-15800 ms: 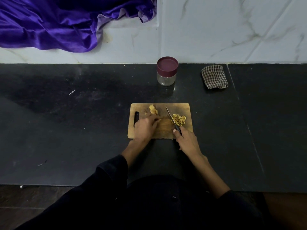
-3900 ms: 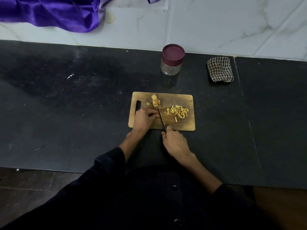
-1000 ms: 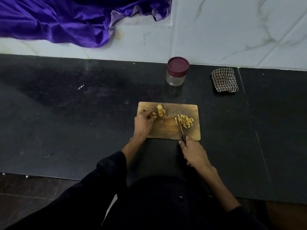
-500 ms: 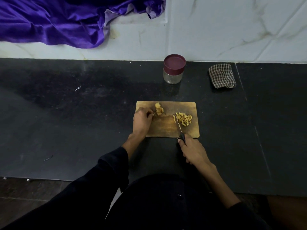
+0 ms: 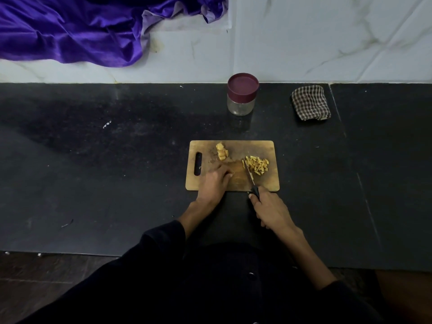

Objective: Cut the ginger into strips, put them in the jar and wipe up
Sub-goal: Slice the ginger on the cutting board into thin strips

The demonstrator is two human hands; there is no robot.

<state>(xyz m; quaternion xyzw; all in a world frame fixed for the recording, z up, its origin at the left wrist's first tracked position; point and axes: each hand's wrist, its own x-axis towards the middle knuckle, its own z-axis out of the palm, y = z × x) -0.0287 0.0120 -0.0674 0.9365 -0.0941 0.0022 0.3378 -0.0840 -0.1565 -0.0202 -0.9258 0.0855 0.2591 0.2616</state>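
A wooden cutting board (image 5: 254, 147) lies on the black counter. Uncut ginger slices (image 5: 222, 151) sit near its far edge, and a pile of cut ginger strips (image 5: 257, 165) lies on its right side. My left hand (image 5: 214, 182) rests on the board's middle, its curled fingertips pinching a small ginger piece (image 5: 231, 175). My right hand (image 5: 271, 211) grips the black handle of a knife (image 5: 249, 173), whose blade lies just left of the strips. A glass jar (image 5: 241, 106) with its maroon lid on stands behind the board. A checked cloth (image 5: 310, 102) lies to the jar's right.
Purple satin fabric (image 5: 70, 31) drapes over the marble ledge at the back left. The black counter (image 5: 105, 171) stretches wide on both sides of the board, with a few small specks on it. Its front edge runs just before my body.
My left hand has drawn back from the ginger slices at the board's far edge to the board's middle. The knife stays beside the strips.
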